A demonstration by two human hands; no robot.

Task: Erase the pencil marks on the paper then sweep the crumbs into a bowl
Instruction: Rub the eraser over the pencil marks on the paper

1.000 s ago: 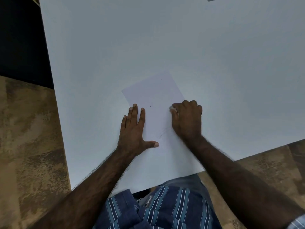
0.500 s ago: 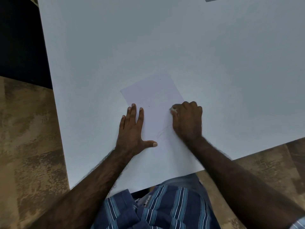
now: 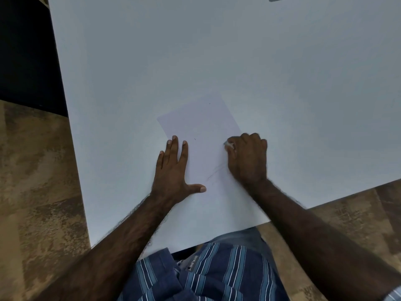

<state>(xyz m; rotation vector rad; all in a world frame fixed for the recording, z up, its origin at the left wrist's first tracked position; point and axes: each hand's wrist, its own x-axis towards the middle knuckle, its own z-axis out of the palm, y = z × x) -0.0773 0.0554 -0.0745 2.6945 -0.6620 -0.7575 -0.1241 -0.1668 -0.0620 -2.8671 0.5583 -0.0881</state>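
Erasing under way, sweeping not begun: pale rectangular paper sheet (image 3: pixel 201 127) near the white table's (image 3: pixel 282 72) near edge, faint pencil marks (image 3: pixel 214 172) remaining; left hand (image 3: pixel 173 170) flat, right hand (image 3: pixel 247 157) pinching small white eraser (image 3: pixel 229 144); no bowl visible.

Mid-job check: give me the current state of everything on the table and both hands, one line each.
paper: flat on the table, faint pencil marks remaining near its middle.
pencil marks: not yet erased.
eraser: small and white, pinched in the right hand, tip on the paper.
left hand: flat, fingers straight, pressing the paper's left edge.
right hand: curled round the eraser.
table: white; no bowl in view.
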